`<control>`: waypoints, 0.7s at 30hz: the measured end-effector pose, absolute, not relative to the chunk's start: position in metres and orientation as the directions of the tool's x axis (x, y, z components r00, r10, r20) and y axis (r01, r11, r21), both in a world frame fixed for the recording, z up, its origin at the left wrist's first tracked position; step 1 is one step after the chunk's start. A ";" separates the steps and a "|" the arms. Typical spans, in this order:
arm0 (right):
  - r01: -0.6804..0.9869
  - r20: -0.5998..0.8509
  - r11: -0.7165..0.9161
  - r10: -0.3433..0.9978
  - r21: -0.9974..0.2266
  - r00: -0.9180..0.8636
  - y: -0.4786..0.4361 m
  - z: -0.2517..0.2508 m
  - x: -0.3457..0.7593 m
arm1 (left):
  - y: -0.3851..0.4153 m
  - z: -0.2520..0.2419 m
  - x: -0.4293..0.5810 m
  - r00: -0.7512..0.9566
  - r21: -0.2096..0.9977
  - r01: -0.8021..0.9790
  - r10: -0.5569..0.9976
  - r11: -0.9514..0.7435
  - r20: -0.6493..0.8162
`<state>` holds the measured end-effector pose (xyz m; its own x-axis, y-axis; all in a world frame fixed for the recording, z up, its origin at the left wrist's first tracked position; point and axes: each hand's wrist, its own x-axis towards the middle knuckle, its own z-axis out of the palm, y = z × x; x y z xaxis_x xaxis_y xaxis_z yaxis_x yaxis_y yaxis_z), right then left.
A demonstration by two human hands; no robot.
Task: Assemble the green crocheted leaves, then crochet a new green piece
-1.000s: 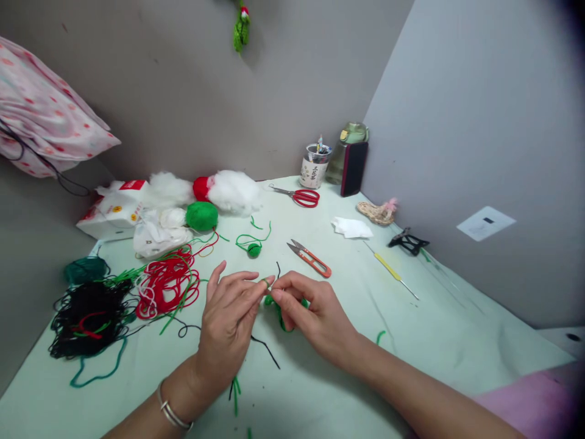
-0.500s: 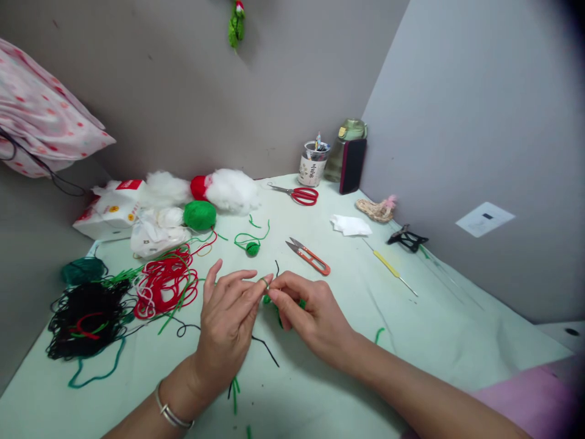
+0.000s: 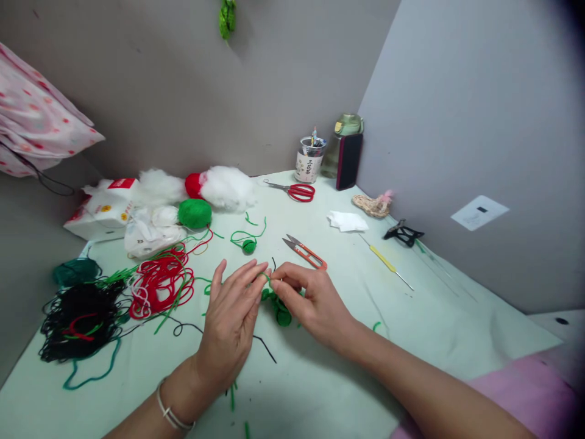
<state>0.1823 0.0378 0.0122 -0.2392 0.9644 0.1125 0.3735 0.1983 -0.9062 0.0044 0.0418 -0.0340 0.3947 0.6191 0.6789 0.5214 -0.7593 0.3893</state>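
Observation:
My left hand (image 3: 235, 308) has its thumb and index finger pressed together on green yarn (image 3: 267, 278), the other fingers stretched out. Against its fingertips, my right hand (image 3: 306, 299) pinches the same yarn. A small green crocheted piece (image 3: 282, 314) hangs under the pinch, partly hidden by the right hand. Just beyond the hands lie orange thread snips (image 3: 306, 251) with their blades apart. A green crocheted ball (image 3: 249, 246) with a loose tail rests further back.
At left are black yarn (image 3: 80, 320), red yarn (image 3: 159, 283), a green yarn ball (image 3: 195, 213) and white stuffing (image 3: 228, 188). Red-handled scissors (image 3: 299, 192) and a pen cup (image 3: 309, 161) stand at the back. A yellow-handled crochet hook (image 3: 384, 259) lies at right.
The green crocheted piece shows more below my right hand, and the fingers have shifted slightly at the yarn. The whole view has moved a little, so things sit slightly further left.

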 end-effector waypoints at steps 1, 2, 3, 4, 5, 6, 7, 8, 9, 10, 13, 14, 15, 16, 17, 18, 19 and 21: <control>0.379 0.121 0.207 0.964 -0.902 -0.239 0.038 0.012 0.183 | 0.042 -0.035 0.004 0.402 0.392 0.514 0.618 -0.763 0.675; 0.383 0.128 0.217 0.961 -0.898 -0.244 0.039 0.011 0.184 | 0.042 -0.035 0.004 0.407 0.394 0.508 0.617 -0.766 0.674; 0.384 0.129 0.222 0.959 -0.896 -0.253 0.040 0.011 0.184 | 0.042 -0.036 0.004 0.411 0.395 0.505 0.617 -0.767 0.672; 0.383 0.121 0.217 0.958 -0.898 -0.260 0.040 0.011 0.185 | 0.042 -0.036 0.003 0.413 0.393 0.508 0.617 -0.767 0.670; 0.377 0.106 0.204 0.959 -0.903 -0.264 0.040 0.011 0.186 | 0.042 -0.036 0.003 0.414 0.389 0.515 0.619 -0.764 0.667; 0.370 0.092 0.188 0.961 -0.910 -0.262 0.041 0.011 0.186 | 0.042 -0.036 0.003 0.417 0.385 0.521 0.621 -0.762 0.664; 0.363 0.079 0.173 0.963 -0.916 -0.259 0.041 0.011 0.187 | 0.042 -0.036 0.003 0.420 0.381 0.527 0.622 -0.760 0.660; 0.356 0.068 0.160 0.964 -0.921 -0.258 0.042 0.011 0.187 | 0.042 -0.036 0.003 0.423 0.377 0.530 0.622 -0.759 0.659; 0.349 0.062 0.152 0.965 -0.925 -0.256 0.042 0.011 0.187 | 0.042 -0.036 0.003 0.425 0.374 0.530 0.620 -0.761 0.659; 0.343 0.056 0.146 0.965 -0.928 -0.257 0.042 0.011 0.187 | 0.043 -0.037 0.003 0.425 0.371 0.529 0.617 -0.763 0.662; 0.334 0.013 0.098 0.969 -0.937 -0.248 0.044 0.011 0.187 | 0.043 -0.038 0.003 0.435 0.353 0.545 0.616 -0.760 0.657; 0.326 -0.003 0.079 0.970 -0.942 -0.244 0.044 0.011 0.187 | 0.044 -0.039 0.003 0.441 0.340 0.554 0.615 -0.760 0.654; 0.313 -0.017 0.063 0.969 -0.948 -0.247 0.045 0.011 0.187 | 0.044 -0.039 0.003 0.447 0.326 0.565 0.614 -0.758 0.651; 0.300 -0.025 0.053 0.968 -0.953 -0.251 0.045 0.011 0.188 | 0.044 -0.039 0.003 0.454 0.311 0.578 0.614 -0.755 0.646; 0.289 -0.028 0.047 0.967 -0.956 -0.253 0.045 0.011 0.188 | 0.044 -0.039 0.004 0.461 0.296 0.592 0.616 -0.750 0.639; 0.283 -0.033 0.041 0.967 -0.958 -0.254 0.046 0.011 0.188 | 0.044 -0.039 0.004 0.467 0.283 0.608 0.622 -0.742 0.629; 0.283 -0.043 0.031 0.967 -0.959 -0.253 0.046 0.010 0.188 | 0.044 -0.038 0.005 0.473 0.272 0.624 0.631 -0.732 0.615; 0.285 -0.062 0.013 0.966 -0.958 -0.253 0.047 0.009 0.189 | 0.043 -0.037 0.007 0.488 0.255 0.654 0.655 -0.712 0.577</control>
<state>0.1887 0.0472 0.0092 -0.2528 0.9655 -0.0620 0.2848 0.0130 -0.9585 0.0068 0.0432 -0.0373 0.4880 0.6547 0.5772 0.6543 -0.7121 0.2546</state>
